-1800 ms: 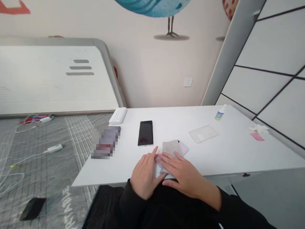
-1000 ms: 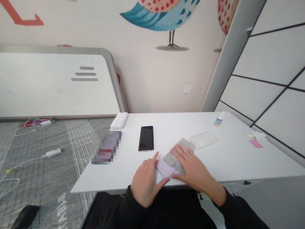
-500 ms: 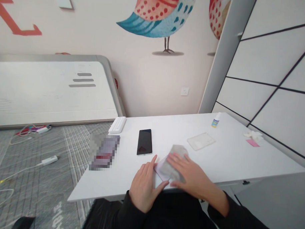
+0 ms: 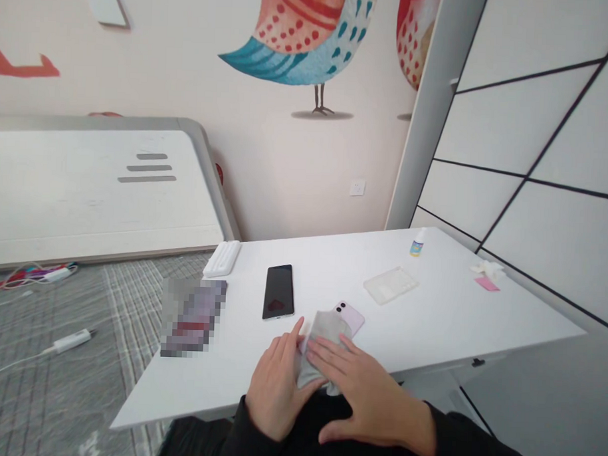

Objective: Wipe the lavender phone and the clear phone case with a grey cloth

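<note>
Slid the grey cloth [image 4: 328, 327] with the right hand [image 4: 368, 393] toward the near left end of the lilac phone [image 4: 354, 319] since the earlier frame, baring the camera corner [image 4: 341, 306]; now pressing the cloth with fingers flat and thumb apart, with the left hand [image 4: 276, 383] spread in a V there, apparently bracing the phone near the front edge of the white table [image 4: 455, 320]. Best to keep the cloth unbunched, press lightly and overlap strokes. Can read nothing on the blue-and-yellow label [image 4: 415, 248] of the bottle [image 4: 421, 236] or in the blurred lettering [image 4: 91, 445] on the rug [image 4: 33, 398].
</note>
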A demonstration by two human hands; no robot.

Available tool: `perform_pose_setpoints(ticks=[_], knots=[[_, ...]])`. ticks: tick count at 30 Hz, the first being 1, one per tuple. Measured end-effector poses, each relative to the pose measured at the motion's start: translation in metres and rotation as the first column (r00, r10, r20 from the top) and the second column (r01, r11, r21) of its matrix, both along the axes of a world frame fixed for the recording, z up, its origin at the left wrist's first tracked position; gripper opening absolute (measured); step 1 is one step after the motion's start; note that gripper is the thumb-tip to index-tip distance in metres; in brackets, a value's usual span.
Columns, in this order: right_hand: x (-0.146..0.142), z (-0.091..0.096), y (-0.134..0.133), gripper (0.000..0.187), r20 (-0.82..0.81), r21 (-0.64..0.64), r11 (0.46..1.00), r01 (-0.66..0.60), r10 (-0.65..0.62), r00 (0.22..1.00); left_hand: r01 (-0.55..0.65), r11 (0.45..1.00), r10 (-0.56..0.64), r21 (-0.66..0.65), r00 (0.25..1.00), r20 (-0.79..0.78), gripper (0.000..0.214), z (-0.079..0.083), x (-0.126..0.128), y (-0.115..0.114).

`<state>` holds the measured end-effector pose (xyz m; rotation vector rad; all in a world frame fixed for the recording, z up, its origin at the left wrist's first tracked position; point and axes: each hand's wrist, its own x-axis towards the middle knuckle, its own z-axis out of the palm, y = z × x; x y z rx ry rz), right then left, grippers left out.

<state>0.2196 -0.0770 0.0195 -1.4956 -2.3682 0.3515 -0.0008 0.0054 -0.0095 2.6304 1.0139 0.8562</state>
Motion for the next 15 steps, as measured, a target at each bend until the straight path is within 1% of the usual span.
perform_pose_setpoints(ticks=[1, 2, 4, 5, 6, 8, 9, 10, 11, 12, 14, 15], knots=[[0.006, -0.002, -0.006, 0.099, 0.006, 0.003, 1.000, -0.010, 0.010, 1.000, 0.001, 1.000, -0.001, -0.006, 1.000, 0.002, 0.100, 0.000, 0.000, 0.000], [0.013, -0.005, -0.012, 0.097, 0.027, 0.016, 0.999, 0.036, -0.036, 0.999, 0.002, 1.000, -0.002, -0.012, 1.000, 0.004, 0.100, 0.001, 0.000, -0.001], [0.024, -0.008, -0.023, 0.093, 0.071, 0.064, 0.978, 0.198, -0.202, 0.977, 0.003, 1.000, -0.003, -0.023, 1.000, 0.003, 0.096, 0.003, 0.001, -0.001], [0.026, -0.009, -0.027, 0.094, 0.079, 0.081, 0.966, 0.246, -0.252, 0.964, 0.002, 1.000, -0.002, -0.031, 1.000, 0.000, 0.094, 0.004, 0.001, -0.001], [0.026, -0.010, -0.031, 0.096, 0.079, 0.081, 0.966, 0.245, -0.251, 0.965, 0.003, 0.999, -0.003, -0.043, 1.000, -0.003, 0.093, 0.005, 0.001, -0.001], [0.019, -0.010, -0.035, 0.103, 0.056, 0.045, 0.990, 0.136, -0.138, 0.989, 0.010, 0.998, -0.010, -0.064, 1.000, -0.002, 0.090, 0.006, 0.001, -0.001], [0.014, -0.010, -0.036, 0.104, 0.039, 0.025, 0.997, 0.074, -0.075, 0.996, 0.015, 0.997, -0.015, -0.070, 1.000, 0.001, 0.089, 0.007, 0.001, -0.001], [0.011, -0.009, -0.035, 0.103, 0.026, 0.017, 0.999, 0.045, -0.045, 0.999, 0.019, 0.997, -0.019, -0.071, 1.000, 0.004, 0.089, 0.007, 0.001, -0.001], [0.009, -0.009, -0.032, 0.099, 0.022, 0.024, 0.997, 0.067, -0.067, 0.998, 0.021, 0.998, -0.021, -0.067, 1.000, 0.004, 0.088, 0.007, 0.001, -0.001], [0.007, -0.009, -0.029, 0.095, 0.026, 0.045, 0.990, 0.132, -0.133, 0.991, 0.018, 0.998, -0.017, -0.061, 1.000, 0.002, 0.088, 0.007, 0.001, -0.001], [0.007, -0.009, -0.020, 0.090, 0.036, 0.092, 0.958, 0.271, -0.275, 0.961, 0.003, 0.999, -0.004, -0.044, 1.000, -0.005, 0.089, 0.006, 0.001, -0.001], [0.006, -0.009, -0.016, 0.090, 0.034, 0.104, 0.951, 0.290, -0.295, 0.955, -0.002, 0.999, 0.002, -0.037, 1.000, -0.008, 0.090, 0.005, 0.001, -0.001]])
